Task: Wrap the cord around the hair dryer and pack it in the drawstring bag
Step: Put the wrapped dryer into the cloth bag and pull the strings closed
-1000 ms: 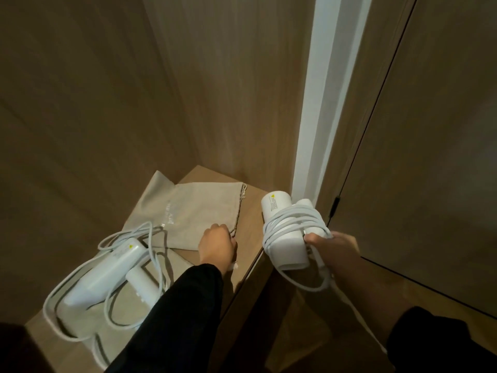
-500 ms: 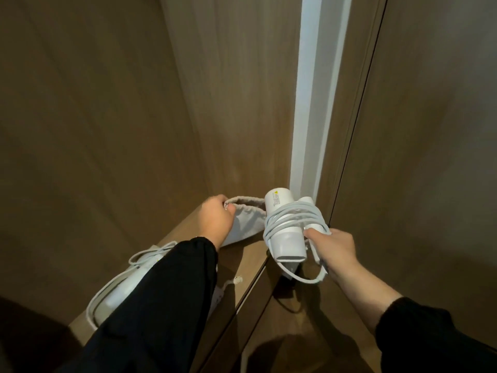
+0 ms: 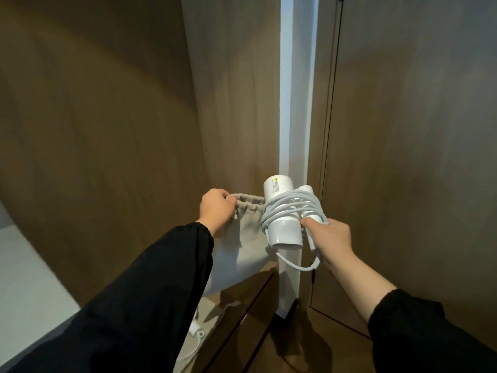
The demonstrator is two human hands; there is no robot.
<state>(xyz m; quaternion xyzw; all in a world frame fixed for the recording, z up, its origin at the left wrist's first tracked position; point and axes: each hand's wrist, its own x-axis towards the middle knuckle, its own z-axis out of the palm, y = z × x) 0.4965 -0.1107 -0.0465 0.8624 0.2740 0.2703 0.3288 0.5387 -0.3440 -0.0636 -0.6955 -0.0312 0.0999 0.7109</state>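
Now the drawstring bag (image 3: pixel 242 238) has been lifted off the counter (image 3: pixel 250 305) and hangs in the air; a second ago it lay flat there. It is held by the left hand (image 3: pixel 216 211), whose grip is closed on the gathered rim at the mouth, left of the hair dryer (image 3: pixel 282 219). The hair dryer is held by the right hand (image 3: pixel 329 238), grip clamped around the handle side and the wound cord (image 3: pixel 290 208). It has been brought in from the right until its body touches or overlaps the right end of the bag's mouth. One loose loop of cord hangs below the hair dryer, beneath the right hand.

Judgement: wrapping appears finished; the packing step is in hand. The mouth looks only narrowly open, pinched from one side, so widening is probably needed before insertion. The hanging loop could catch on the rim. Another white cord end is seen on the counter, below the bag.
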